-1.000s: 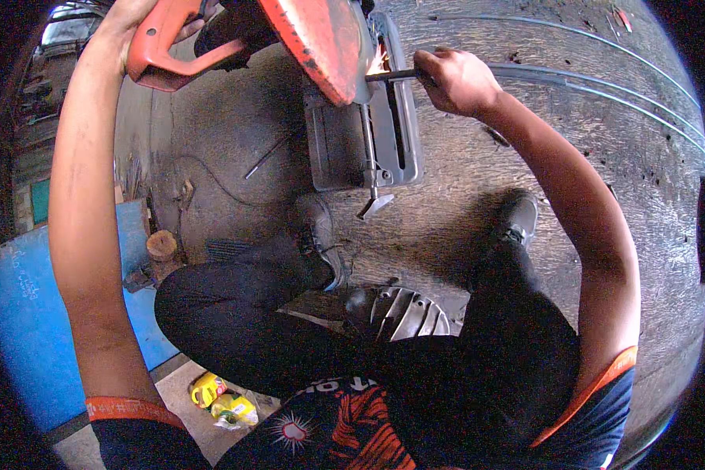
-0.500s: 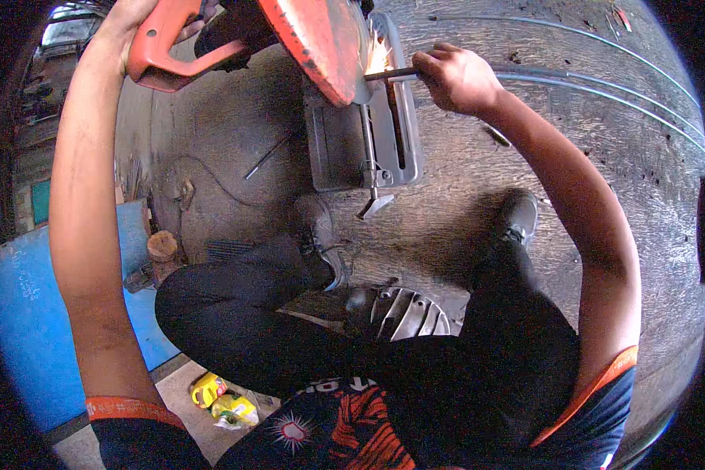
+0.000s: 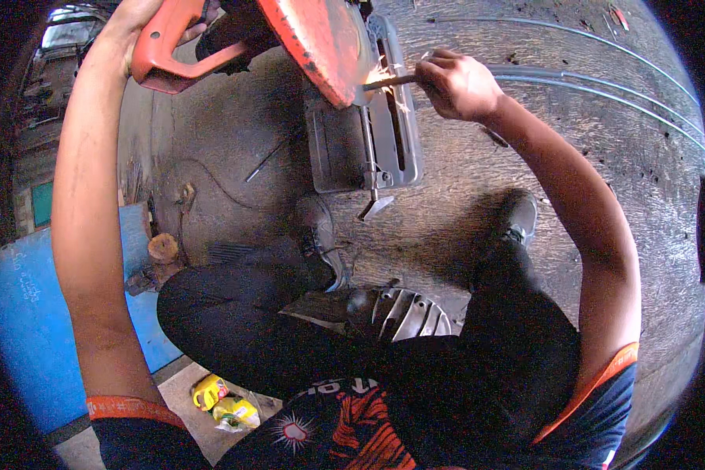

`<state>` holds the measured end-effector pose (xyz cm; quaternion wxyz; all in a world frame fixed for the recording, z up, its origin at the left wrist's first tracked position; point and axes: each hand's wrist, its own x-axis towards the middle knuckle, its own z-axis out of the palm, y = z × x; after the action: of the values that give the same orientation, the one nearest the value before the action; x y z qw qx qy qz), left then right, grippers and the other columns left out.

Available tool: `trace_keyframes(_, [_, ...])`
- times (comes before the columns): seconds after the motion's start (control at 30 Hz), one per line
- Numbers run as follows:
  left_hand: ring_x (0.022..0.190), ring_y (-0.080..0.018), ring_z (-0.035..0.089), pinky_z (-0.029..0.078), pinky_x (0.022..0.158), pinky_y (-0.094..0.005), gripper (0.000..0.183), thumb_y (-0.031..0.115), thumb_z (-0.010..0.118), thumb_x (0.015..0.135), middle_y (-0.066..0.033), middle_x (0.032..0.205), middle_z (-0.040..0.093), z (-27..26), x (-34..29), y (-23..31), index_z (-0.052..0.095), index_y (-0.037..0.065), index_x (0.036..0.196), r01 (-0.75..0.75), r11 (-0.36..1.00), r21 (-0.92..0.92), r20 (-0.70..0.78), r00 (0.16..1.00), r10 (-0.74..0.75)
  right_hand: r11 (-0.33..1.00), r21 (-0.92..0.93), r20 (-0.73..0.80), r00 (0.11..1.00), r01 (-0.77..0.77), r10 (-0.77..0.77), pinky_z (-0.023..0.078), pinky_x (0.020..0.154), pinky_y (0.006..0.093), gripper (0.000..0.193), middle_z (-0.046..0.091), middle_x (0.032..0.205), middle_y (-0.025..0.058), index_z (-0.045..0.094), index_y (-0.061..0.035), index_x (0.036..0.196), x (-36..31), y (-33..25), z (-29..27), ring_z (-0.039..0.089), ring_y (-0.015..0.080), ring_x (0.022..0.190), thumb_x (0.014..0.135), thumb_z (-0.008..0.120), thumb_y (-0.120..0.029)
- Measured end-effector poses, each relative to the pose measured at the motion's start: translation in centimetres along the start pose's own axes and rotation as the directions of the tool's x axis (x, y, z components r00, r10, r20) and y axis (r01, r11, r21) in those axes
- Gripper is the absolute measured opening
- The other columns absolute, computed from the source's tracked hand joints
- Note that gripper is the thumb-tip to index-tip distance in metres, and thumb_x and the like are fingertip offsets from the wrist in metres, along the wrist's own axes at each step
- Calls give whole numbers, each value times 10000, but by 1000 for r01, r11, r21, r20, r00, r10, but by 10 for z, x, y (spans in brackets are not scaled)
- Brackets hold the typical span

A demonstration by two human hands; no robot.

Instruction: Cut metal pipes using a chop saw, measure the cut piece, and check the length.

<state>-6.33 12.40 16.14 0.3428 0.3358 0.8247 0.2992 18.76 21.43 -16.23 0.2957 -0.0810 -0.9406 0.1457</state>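
At the top left my left hand [image 3: 135,16] is wrapped round the orange D-shaped handle [image 3: 155,59] of a cut-off saw, partly cropped by the frame's edge. The saw's scuffed orange blade guard [image 3: 309,43] slants down over its grey base [image 3: 327,153]. Between the fingers of my right hand [image 3: 458,84] is a thin dark metal rod [image 3: 402,80], held roughly level. Its left end meets the cutting disc [image 3: 361,95], and bright sparks [image 3: 380,76] fly there. A vise screw with a T-shaped handle [image 3: 377,207] sticks out of the base toward me.
Long metal rods [image 3: 603,90] lie on the worn floor at right. My shoes [image 3: 517,215] flank the saw's near end. A finned metal casing [image 3: 411,313] sits between my legs. At left are a wooden block [image 3: 163,247], a blue panel [image 3: 31,313] and yellow packages [image 3: 233,410].
My right hand and the rod have shifted slightly toward me, and the rod's left end now dips a little. The sparks have changed shape. My left hand stays on the handle.
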Motion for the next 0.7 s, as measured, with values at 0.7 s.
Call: trace_keyframes(0.7, [983, -219, 609, 466, 873, -358, 244, 133, 702, 804, -101, 892, 652, 19, -103, -34, 630, -6, 991, -917, 312, 249, -196, 268, 943, 252, 877, 206, 795, -409, 570, 480, 692, 278, 371, 674, 971, 138, 578, 69, 1143, 68, -196, -255, 581, 139, 762, 973, 548, -260])
